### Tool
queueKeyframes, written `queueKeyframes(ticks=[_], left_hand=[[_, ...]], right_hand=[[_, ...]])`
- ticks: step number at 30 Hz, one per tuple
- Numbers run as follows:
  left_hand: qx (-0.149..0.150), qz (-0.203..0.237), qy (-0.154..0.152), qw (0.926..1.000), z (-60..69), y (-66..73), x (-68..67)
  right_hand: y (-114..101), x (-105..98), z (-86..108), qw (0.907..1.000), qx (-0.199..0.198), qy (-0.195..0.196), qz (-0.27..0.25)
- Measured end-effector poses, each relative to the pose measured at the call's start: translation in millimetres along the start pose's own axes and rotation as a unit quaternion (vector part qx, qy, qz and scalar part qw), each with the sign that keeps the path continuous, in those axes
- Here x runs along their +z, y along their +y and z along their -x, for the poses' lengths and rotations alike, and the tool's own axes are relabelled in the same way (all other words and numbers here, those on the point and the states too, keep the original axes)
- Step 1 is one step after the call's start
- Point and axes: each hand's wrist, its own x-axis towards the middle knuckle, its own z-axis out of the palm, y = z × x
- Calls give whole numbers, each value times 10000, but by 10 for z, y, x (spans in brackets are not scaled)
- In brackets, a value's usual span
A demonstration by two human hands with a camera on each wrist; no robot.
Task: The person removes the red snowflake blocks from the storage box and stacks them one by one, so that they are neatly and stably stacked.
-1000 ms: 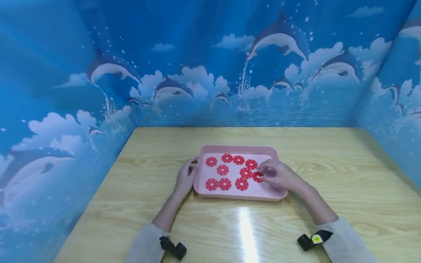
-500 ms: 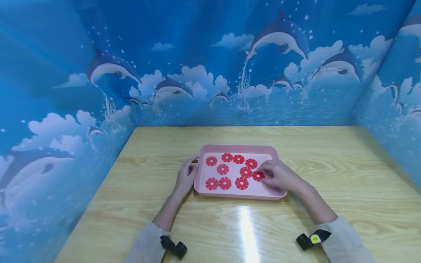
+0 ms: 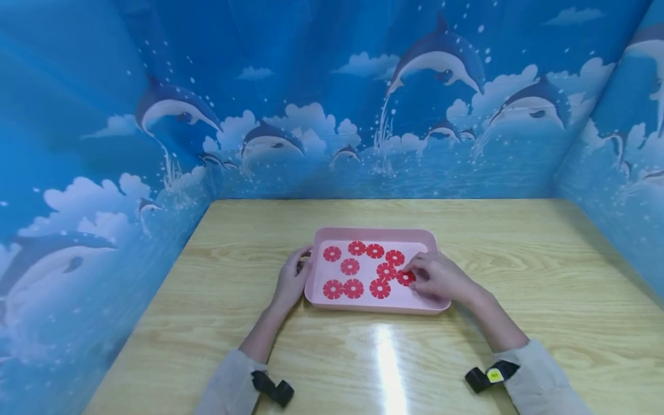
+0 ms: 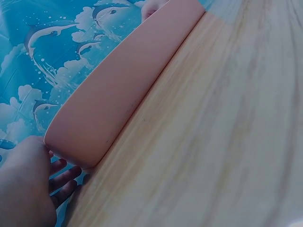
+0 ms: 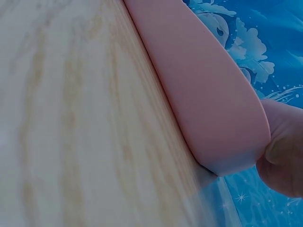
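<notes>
A pink tray (image 3: 377, 310) holds several red notched discs (image 3: 350, 266) lying flat. My left hand (image 3: 291, 280) rests against the tray's left side, its thumb near the rim and its fingers loosely bent beside the wall in the left wrist view. Inside the tray's right part, my right hand (image 3: 441, 278) has its thumb and index finger at the edge of the rightmost red disc (image 3: 405, 278); whether they pinch it cannot be told. The right wrist view shows the tray wall (image 5: 208, 90) hiding the fingertips.
The tray stands on a light wood-grain table (image 3: 249, 230). Blue curtains (image 3: 311, 69) printed with dolphins rise behind it and at both sides. A black strap with a small camera (image 3: 272, 389) is on the left sleeve, and another (image 3: 490, 376) on the right.
The right thumb and index finger have come down slightly onto the rightmost disc's edge and closed toward each other. The left hand, tray and other discs keep their places.
</notes>
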Motion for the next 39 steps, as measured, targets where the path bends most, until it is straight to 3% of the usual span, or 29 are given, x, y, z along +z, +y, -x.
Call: queueKeyframes(ticks=[11, 18, 28, 39], left_hand=[[143, 69, 17, 9999, -3, -31, 7], [83, -28, -20, 10000, -26, -30, 22], [86, 38, -62, 9999, -12, -11, 33], [78, -37, -10, 10000, -2, -8, 9]], right_hand=[[-28, -16, -2, 9999, 136, -35, 38], [-11, -26, 12, 9999, 87, 122, -74], [-9, -83, 82, 9968, 145, 524, -590], [55, -311, 263, 9925, 187, 1119, -453]])
